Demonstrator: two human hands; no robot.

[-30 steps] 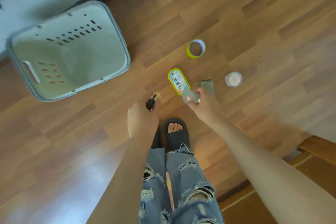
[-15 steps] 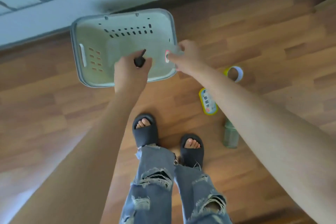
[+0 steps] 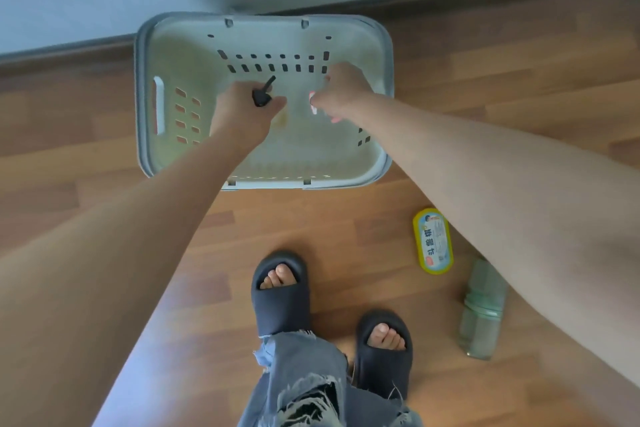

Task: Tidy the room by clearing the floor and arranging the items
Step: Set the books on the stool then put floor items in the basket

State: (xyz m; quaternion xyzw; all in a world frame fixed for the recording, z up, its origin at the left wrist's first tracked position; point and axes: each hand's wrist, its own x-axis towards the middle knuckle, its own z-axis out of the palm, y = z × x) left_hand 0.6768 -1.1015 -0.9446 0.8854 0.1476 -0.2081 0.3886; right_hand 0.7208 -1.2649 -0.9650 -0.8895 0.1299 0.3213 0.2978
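Observation:
A pale green plastic basket [image 3: 194,45] with a grey rim stands on the wooden floor by the wall. Both my hands are over its inside. My left hand [image 3: 242,114] grips a small yellowish bottle with a black pump top [image 3: 263,94] sticking up from my fist. My right hand [image 3: 343,90] pinches a small pale item with a pink edge [image 3: 313,106]; most of it is hidden by my fingers. On the floor to the right lie a yellow-rimmed oval tin [image 3: 433,241] and a green bottle [image 3: 481,312].
My feet in dark slippers [image 3: 280,291] stand just in front of the basket. A grey wall and skirting [image 3: 69,45] run behind it. Wooden floor stretches left of the basket.
Both hands have carried their items from the floor to above the inside of the basket. My view has shifted so the basket sits straight ahead.

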